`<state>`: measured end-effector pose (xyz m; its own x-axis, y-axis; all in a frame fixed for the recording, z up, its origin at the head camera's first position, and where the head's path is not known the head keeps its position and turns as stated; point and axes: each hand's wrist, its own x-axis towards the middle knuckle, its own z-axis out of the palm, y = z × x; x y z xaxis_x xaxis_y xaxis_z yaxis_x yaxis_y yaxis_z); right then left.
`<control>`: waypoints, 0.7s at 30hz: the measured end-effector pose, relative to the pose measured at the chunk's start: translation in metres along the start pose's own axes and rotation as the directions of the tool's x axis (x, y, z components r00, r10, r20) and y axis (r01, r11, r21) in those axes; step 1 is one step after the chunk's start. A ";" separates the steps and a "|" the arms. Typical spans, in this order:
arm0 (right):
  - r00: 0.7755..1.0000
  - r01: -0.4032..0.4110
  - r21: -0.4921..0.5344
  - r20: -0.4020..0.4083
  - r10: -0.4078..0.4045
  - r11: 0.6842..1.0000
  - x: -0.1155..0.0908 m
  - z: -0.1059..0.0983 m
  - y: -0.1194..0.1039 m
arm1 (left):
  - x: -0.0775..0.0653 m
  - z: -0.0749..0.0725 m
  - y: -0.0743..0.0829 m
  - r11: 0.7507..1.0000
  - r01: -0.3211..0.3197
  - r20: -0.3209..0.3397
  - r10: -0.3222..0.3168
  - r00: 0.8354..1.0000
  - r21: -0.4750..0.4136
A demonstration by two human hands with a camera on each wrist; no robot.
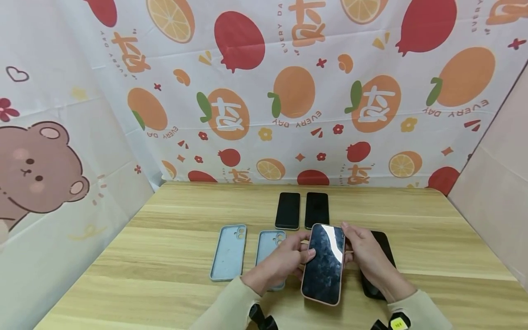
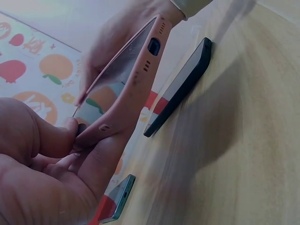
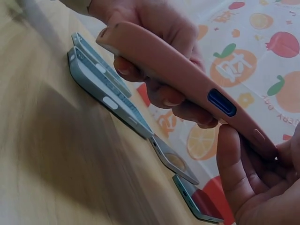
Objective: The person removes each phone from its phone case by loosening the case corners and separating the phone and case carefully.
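Between both hands is a dark-screened phone (image 1: pixel 323 270) in a pink phone case (image 3: pixel 159 61), its screen tilted toward me with bright reflections on it. My left hand (image 1: pixel 284 256) grips the left long side, thumb over the screen edge and fingers behind the case. At the upper right corner, my right hand (image 1: pixel 367 252) pinches the case, thumb at the front edge and fingers beneath. The left wrist view shows the case's bottom edge with its port opening. A blue phone side shows through a slot of the case in the right wrist view.
Two light blue phone cases, one farther left (image 1: pixel 228 254) and one partly behind my left hand (image 1: pixel 267 245), lie on the wooden table (image 1: pixel 165 238). Behind the held phone lie two dark phones, left (image 1: pixel 288 211) and right (image 1: pixel 317 208). Another black phone (image 1: pixel 383 243) lies under my right wrist.
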<state>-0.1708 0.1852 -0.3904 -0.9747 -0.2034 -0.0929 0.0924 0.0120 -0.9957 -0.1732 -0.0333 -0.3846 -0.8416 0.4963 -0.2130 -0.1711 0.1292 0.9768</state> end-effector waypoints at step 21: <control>0.993 0.042 -0.174 -0.104 -0.061 0.984 -0.004 0.008 -0.009 | -0.004 0.005 0.004 0.999 -0.039 -0.022 0.039 0.999 0.004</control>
<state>-0.1657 0.1786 -0.3807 -0.9944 -0.1008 -0.0322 0.0143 0.1739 -0.9847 -0.1681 -0.0303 -0.3797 -0.8585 0.4822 -0.1743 -0.1363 0.1129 0.9842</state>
